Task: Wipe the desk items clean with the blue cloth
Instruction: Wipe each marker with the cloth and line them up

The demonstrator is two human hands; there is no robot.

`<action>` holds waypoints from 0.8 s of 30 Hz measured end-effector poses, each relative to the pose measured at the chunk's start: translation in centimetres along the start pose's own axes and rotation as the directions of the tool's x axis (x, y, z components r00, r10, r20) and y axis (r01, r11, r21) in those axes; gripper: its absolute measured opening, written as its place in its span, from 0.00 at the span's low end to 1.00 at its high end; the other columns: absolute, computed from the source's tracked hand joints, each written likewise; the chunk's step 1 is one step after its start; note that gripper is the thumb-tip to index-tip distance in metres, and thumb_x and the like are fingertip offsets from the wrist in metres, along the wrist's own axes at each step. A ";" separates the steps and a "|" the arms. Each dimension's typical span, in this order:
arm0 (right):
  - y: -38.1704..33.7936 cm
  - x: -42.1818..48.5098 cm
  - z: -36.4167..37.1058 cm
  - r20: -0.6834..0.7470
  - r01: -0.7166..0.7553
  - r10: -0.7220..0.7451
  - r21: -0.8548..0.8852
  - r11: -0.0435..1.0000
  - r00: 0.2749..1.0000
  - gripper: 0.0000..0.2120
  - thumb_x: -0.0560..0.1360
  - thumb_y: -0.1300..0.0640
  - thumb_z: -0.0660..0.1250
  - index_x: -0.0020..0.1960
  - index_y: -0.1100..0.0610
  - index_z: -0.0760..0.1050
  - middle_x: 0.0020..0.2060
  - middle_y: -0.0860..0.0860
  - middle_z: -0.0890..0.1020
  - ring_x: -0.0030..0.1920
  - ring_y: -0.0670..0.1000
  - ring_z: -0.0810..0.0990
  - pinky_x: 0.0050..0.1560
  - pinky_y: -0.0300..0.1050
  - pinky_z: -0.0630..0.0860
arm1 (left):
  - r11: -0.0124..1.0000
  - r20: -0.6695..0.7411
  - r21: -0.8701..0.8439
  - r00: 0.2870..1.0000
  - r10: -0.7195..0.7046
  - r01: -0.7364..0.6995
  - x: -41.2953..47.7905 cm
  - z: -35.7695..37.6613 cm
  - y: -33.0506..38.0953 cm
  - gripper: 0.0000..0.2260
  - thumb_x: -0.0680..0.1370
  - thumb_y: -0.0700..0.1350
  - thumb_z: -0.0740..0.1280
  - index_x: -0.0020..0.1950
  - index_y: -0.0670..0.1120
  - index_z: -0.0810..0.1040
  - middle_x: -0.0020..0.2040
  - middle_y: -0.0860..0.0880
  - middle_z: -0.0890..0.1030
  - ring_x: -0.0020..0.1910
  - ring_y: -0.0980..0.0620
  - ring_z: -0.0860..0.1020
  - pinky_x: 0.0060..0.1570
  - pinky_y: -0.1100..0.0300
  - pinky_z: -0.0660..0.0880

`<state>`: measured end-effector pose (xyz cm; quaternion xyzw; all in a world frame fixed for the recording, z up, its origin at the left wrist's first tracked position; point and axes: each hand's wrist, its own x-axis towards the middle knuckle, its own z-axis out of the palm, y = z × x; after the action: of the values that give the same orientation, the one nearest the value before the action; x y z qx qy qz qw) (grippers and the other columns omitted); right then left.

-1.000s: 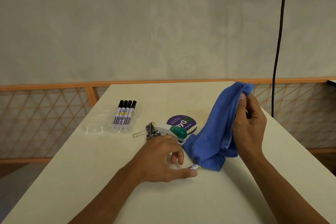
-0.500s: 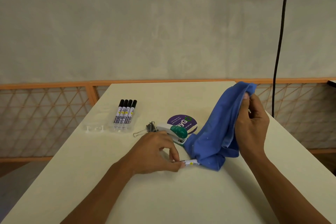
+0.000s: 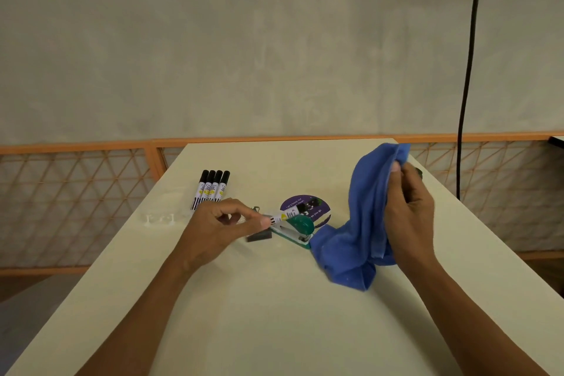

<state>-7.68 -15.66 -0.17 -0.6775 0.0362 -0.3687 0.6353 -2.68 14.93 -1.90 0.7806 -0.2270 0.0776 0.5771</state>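
Note:
My left hand (image 3: pixel 218 227) pinches a white marker (image 3: pixel 287 214) by its end and holds it raised over the green and white stapler (image 3: pixel 297 229). My right hand (image 3: pixel 407 217) grips the blue cloth (image 3: pixel 360 223), lifted so its lower end drapes onto the desk beside the stapler. Several black-capped markers (image 3: pixel 212 188) lie in a row at the back left. A round purple sticker (image 3: pixel 308 207) sits behind the stapler. A black binder clip (image 3: pixel 259 235) lies just under my left fingers.
The cream desk (image 3: pixel 274 314) runs to a far edge by an orange lattice railing (image 3: pixel 76 192). A clear plastic piece (image 3: pixel 160 218) lies at the left. A black cable (image 3: pixel 467 70) hangs down the wall at the right.
My left hand picked the marker up off the desk near the cloth and carried it back and left, over the stapler. My right hand still holds the cloth up.

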 end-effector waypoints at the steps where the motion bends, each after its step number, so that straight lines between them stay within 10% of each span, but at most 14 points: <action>1: -0.1 -0.4 0.4 0.042 -0.009 0.009 0.003 1.000 0.999 0.10 0.87 0.47 0.60 0.54 0.45 0.80 0.40 0.37 0.81 0.43 0.37 0.80 0.46 0.38 0.77 | 1.000 -0.036 -0.013 0.999 -0.002 0.001 0.0 0.3 0.0 0.03 0.73 0.48 0.80 0.44 0.50 0.91 0.38 0.52 0.85 0.32 0.57 0.67 0.36 0.66 0.65; 9: 0.0 -2.7 2.7 0.343 -0.153 0.126 0.051 0.987 0.931 0.16 0.85 0.47 0.62 0.50 0.31 0.84 0.48 0.39 0.87 0.50 0.45 0.86 0.52 0.44 0.85 | 1.000 -0.101 -0.023 0.995 0.016 -0.019 0.0 2.1 0.3 0.04 0.73 0.50 0.80 0.45 0.51 0.91 0.38 0.48 0.84 0.32 0.55 0.66 0.36 0.65 0.66; 17: 0.4 -3.1 2.8 0.378 -0.238 0.187 0.093 0.967 0.907 0.10 0.82 0.52 0.69 0.61 0.43 0.84 0.53 0.41 0.89 0.55 0.44 0.87 0.53 0.38 0.84 | 0.996 -0.074 -0.088 0.997 -0.007 0.001 -0.6 3.4 1.6 0.03 0.74 0.42 0.80 0.47 0.44 0.91 0.40 0.32 0.79 0.30 0.57 0.65 0.33 0.73 0.71; 24: 0.5 -2.7 2.6 0.301 -0.232 0.191 0.108 0.967 0.934 0.10 0.73 0.51 0.76 0.54 0.48 0.85 0.46 0.41 0.89 0.50 0.44 0.88 0.50 0.37 0.84 | 0.997 -0.057 -0.083 0.998 -0.003 -0.001 -0.6 3.9 1.2 0.03 0.76 0.44 0.79 0.49 0.48 0.91 0.46 0.46 0.87 0.37 0.51 0.77 0.41 0.67 0.79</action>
<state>-8.01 -12.16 -1.69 -0.6694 -0.0102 -0.1971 0.7162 -4.26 11.15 -2.31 0.7536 -0.2133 0.0900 0.6152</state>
